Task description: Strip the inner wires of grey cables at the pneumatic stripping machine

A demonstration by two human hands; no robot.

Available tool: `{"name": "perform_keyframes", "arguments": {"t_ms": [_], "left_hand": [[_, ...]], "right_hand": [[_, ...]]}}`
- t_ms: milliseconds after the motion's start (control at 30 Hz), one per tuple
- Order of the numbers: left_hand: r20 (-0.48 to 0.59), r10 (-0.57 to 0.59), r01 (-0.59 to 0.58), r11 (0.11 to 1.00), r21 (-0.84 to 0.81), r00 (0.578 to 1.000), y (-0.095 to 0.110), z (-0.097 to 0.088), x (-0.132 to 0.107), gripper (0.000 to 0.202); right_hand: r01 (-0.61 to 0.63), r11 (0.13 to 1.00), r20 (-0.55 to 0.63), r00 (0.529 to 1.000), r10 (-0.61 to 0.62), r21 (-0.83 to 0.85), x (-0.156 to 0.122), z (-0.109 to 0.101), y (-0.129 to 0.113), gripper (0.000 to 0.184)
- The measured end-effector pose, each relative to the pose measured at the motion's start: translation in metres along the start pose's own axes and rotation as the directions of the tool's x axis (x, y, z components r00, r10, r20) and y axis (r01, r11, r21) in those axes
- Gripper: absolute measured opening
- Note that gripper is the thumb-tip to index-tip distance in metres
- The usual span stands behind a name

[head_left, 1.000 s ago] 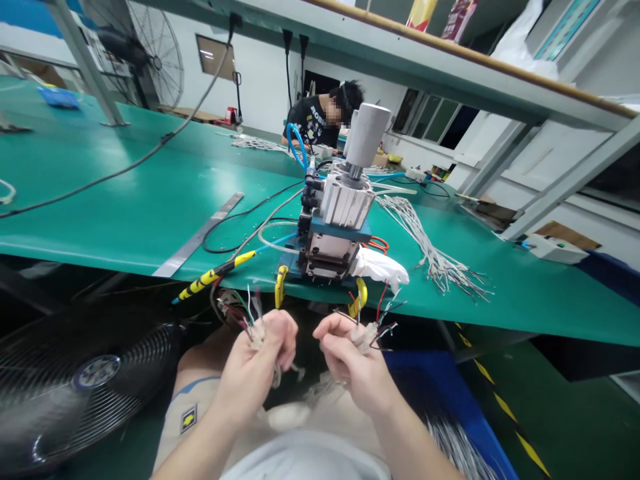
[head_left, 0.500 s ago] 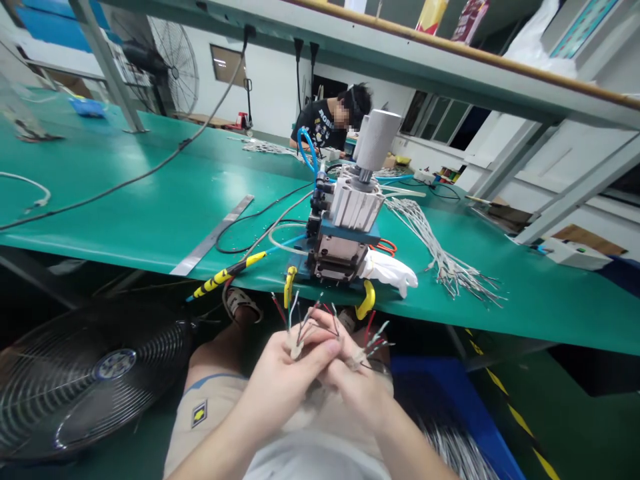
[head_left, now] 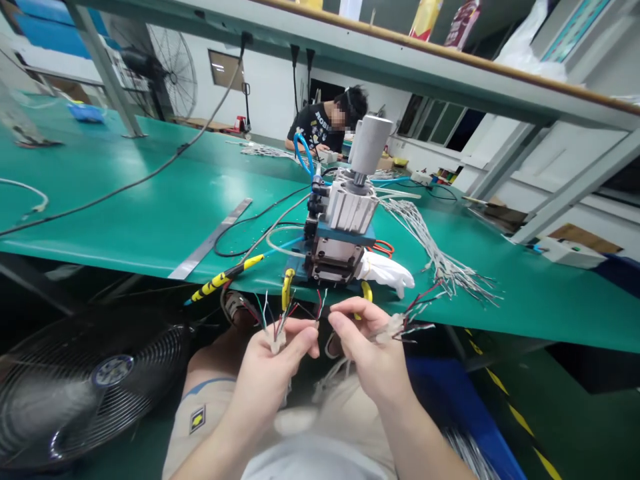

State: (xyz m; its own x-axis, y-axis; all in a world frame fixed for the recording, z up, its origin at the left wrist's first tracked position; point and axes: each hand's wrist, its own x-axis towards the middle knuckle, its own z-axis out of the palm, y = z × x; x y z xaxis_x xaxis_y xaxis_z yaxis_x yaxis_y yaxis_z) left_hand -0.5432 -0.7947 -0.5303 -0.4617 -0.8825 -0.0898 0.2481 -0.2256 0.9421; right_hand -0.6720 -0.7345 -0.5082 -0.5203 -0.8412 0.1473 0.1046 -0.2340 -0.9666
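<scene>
My left hand (head_left: pixel 273 357) is closed around several cables (head_left: pixel 277 341) whose stripped ends fan out in red, black, white and green wires. Its thumb and forefinger pinch one more cable end with thin wires (head_left: pixel 321 308). My right hand (head_left: pixel 371 350) is a little to the right, holding a second bunch of cables (head_left: pixel 395 328) against the palm, its wires pointing right. The right thumb and forefinger are close together, apart from the left fingertips. Both hands are above my lap, before a pneumatic press-like machine (head_left: pixel 345 213) at the green table's (head_left: pixel 125 220) edge.
A bundle of grey cables (head_left: pixel 435 247) lies right of the machine, beside a white glove-like cloth (head_left: pixel 385 270). A steel ruler (head_left: pixel 213 239) lies left. A floor fan (head_left: pixel 115 373) stands lower left; a blue bin (head_left: pixel 450 387) with cables lower right. A person (head_left: pixel 320 127) sits opposite.
My hands have moved apart; before, their fingers met over the wires. The right hand has shifted right and up with its bunch, and one cable end stays in the left fingertips.
</scene>
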Motion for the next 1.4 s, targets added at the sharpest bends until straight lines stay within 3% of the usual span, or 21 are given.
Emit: {"name": "perform_keyframes", "arguments": {"t_ms": [267,500,567,633,700,767,933,1100,1400], "left_hand": [[-0.052,-0.009,0.018,0.986,0.165,0.999,0.007,-0.003,0.002,0.036],[-0.030,0.022,-0.020,0.997,0.074,0.999,-0.002,-0.004,0.004,0.048],[0.030,-0.013,0.012,1.000,0.018,0.999,-0.002,-0.001,0.001,0.049],[0.127,-0.074,0.080,0.996,-0.038,0.989,-0.001,0.000,-0.003,0.049],[0.215,-0.134,0.156,0.984,-0.089,0.967,0.000,0.001,-0.005,0.050],[0.241,-0.174,0.210,0.969,-0.130,0.955,0.001,0.002,-0.007,0.050],[0.120,-0.095,0.110,0.986,-0.127,0.988,0.004,0.003,-0.005,0.045],[0.217,-0.080,0.102,0.991,-0.092,0.973,0.004,0.002,-0.007,0.046],[0.083,-0.022,0.027,0.998,-0.053,0.996,-0.002,0.001,-0.005,0.034]], "right_hand": [[0.053,0.992,0.082,0.996,-0.044,-0.114,0.010,0.005,-0.015,0.012],[0.205,0.960,-0.015,0.977,-0.212,-0.190,0.004,0.008,-0.004,0.013],[0.137,0.989,-0.016,0.990,-0.139,-0.063,0.004,0.009,-0.002,0.017],[-0.061,0.985,0.101,0.994,0.045,0.160,0.007,0.007,-0.003,0.024],[-0.283,0.911,0.288,0.937,0.196,0.302,0.009,0.006,-0.004,0.029],[-0.336,0.880,0.345,0.913,0.217,0.336,0.010,0.005,-0.004,0.030],[-0.125,0.939,0.135,0.987,0.085,0.319,0.004,0.008,-0.003,0.030],[-0.251,0.906,0.139,0.967,0.216,0.341,0.004,0.012,-0.006,0.033],[-0.117,0.968,-0.031,0.991,0.127,0.220,-0.003,0.008,-0.002,0.034]]}}
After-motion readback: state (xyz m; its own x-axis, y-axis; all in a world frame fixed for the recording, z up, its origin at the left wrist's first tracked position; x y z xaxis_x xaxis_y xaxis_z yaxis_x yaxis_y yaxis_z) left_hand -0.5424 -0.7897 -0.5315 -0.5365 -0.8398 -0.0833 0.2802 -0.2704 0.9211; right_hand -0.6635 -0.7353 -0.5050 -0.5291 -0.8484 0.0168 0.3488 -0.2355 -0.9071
